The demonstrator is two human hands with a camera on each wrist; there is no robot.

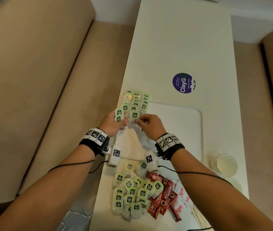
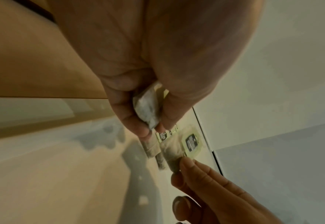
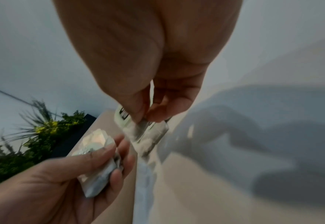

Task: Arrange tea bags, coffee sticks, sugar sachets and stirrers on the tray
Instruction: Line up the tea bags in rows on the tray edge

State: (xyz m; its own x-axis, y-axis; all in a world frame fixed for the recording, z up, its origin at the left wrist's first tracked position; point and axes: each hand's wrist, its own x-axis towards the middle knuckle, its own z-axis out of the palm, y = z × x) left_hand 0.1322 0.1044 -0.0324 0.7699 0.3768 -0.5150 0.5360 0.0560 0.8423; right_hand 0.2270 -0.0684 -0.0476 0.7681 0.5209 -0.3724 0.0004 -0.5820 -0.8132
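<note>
The left hand (image 1: 114,121) grips spare tea bags (image 1: 119,115) as stock; the right hand (image 1: 149,125) pinches one tea bag (image 1: 134,116) mid-frame, probably extending the tray (image 1: 182,117) rows.

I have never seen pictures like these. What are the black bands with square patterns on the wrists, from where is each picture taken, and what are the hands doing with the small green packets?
No machine here: a person works with two bare hands. The wrist bands carry small cameras. The wide picture comes from a camera on the head, looking down; the two close pictures look along each hand at its fingers.

On the white table lies a white tray. Rows of tea bags with green tags already lie at its far left corner. Nearer the person lie a loose pile of tea bags, red coffee sticks and white sugar sachets.

The left hand holds a few tea bags. The right hand pinches one tea bag at the end of the rows.
</note>
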